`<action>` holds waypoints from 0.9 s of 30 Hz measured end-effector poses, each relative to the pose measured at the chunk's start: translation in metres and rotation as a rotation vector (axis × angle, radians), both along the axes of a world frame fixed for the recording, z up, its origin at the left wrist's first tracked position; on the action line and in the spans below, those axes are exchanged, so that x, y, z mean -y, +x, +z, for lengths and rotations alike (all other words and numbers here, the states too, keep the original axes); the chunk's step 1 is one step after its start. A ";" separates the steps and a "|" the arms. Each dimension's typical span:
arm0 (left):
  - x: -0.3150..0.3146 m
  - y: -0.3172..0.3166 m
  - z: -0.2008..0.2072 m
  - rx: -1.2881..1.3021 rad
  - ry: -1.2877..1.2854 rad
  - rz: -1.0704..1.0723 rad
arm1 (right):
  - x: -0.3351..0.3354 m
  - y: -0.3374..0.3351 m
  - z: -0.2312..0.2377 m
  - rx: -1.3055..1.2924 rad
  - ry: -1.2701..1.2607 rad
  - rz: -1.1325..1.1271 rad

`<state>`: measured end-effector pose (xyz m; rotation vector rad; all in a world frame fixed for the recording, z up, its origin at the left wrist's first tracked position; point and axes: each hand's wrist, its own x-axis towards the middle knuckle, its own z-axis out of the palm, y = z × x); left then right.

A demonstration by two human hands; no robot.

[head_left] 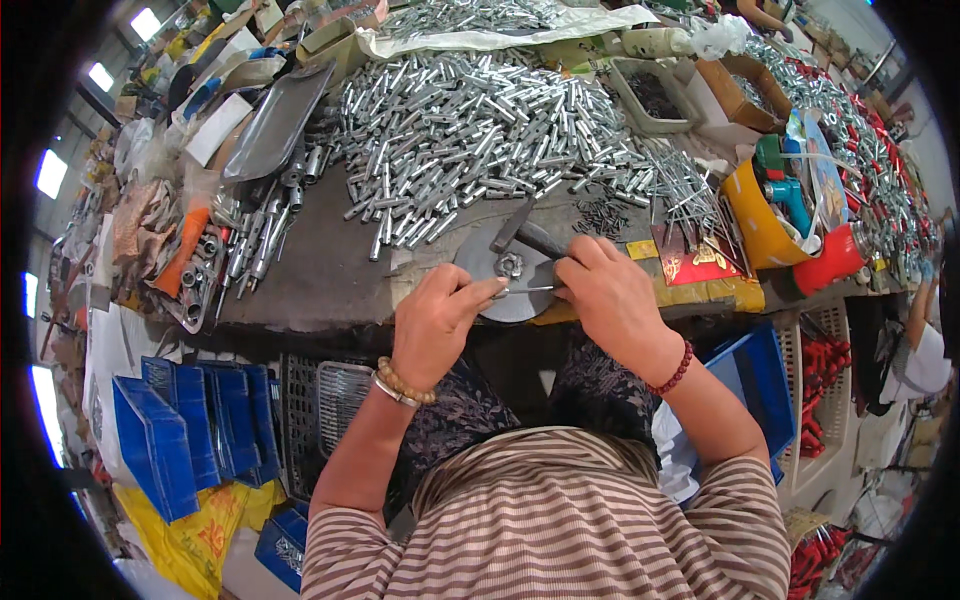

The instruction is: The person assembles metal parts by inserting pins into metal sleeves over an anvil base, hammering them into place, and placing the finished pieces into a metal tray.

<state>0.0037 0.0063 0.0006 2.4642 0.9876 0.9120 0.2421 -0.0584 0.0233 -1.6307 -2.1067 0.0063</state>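
Note:
My left hand (440,318) and my right hand (610,300) face each other over the near edge of the bench. Between their pinched fingertips runs a thin silvery metal rod (530,290), held level with one end in each hand. Below it lies a round grey metal disc (470,257) with a small lumpy metal fitting (510,265) at its middle. A hammer (513,224) rests across the disc's far side, its dark handle reaching toward my right hand. The fingers partly cover the rod's ends.
A big heap of silvery metal tubes (480,130) covers the bench beyond. Small dark pins (602,215) and thin rods (690,195) lie right, near a yellow container (755,215). Left are sockets and an orange-handled tool (183,252). Blue bins (160,440) stand below left.

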 end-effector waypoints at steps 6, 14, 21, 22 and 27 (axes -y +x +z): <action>0.000 -0.002 -0.002 0.000 0.017 -0.015 | 0.006 -0.004 -0.008 -0.022 -0.023 0.007; -0.002 -0.006 -0.002 -0.022 0.047 -0.025 | 0.003 -0.002 -0.011 -0.124 0.009 0.089; -0.001 -0.006 -0.002 -0.037 0.073 -0.019 | -0.002 0.000 -0.011 -0.050 0.057 0.130; 0.000 -0.007 -0.002 -0.074 0.086 -0.014 | -0.002 0.000 -0.009 -0.038 0.077 0.135; 0.000 -0.007 -0.005 -0.059 0.102 -0.021 | -0.003 0.005 -0.009 -0.016 0.149 -0.068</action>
